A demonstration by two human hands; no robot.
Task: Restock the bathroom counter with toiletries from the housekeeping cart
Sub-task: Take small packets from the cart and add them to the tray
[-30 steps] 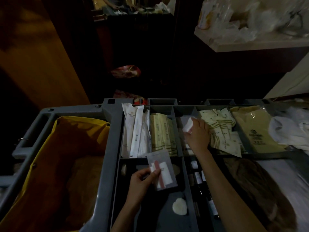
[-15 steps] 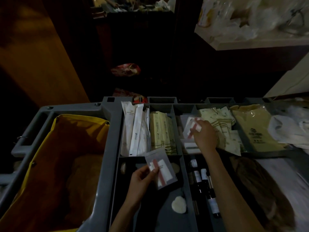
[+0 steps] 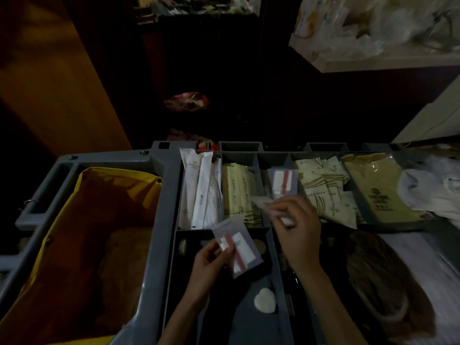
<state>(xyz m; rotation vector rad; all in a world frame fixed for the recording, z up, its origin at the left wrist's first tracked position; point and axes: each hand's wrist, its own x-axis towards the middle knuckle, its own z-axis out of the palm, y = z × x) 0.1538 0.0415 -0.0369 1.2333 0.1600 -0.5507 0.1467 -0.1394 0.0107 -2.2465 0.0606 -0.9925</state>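
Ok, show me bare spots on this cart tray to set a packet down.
Bare floor lies in the near compartment between the white heart-shaped piece and the left hand. Two slots on the far rim look empty. The back row, white sachets to yellow bag, is packed.

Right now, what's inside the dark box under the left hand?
A white heart lies in the box at its near end, and a small round thing sits by its left wall. The left hand and its packet cover the middle, so anything beneath them is hidden.
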